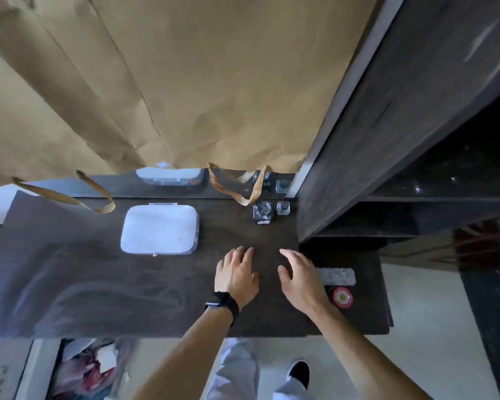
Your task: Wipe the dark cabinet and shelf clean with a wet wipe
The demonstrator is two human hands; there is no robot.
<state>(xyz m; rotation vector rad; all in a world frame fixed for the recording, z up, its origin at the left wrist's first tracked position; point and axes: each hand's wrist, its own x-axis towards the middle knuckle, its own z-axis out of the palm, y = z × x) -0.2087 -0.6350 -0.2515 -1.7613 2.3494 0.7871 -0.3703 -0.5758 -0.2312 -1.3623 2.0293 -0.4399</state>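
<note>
**Palms down, nothing held**

The left hand [236, 277], a black watch [221, 303] on its wrist, lies palm down over the dark surface [98, 284], fingers loosely bent and empty. The right hand [299, 277] hangs just beside it, fingers spread and relaxed, also empty. It is near a blister pack [337, 275] and a round red tin [342, 297]. The dark cabinet [387, 125] rises to the right, its shelf [401, 199] in shadow. A white case [159, 229] sits left of the hands.

This seems to be a room in a home: a dark wooden worktop [156, 298] stands against a mirror [122, 186] that is mostly hidden behind brown paper [185, 82]. On it are personal things: small glass bottles [262, 211], a white case [160, 229] and a blister pack of pills [337, 275]. A heap of clothes [87, 370] lies on the floor below.
</note>
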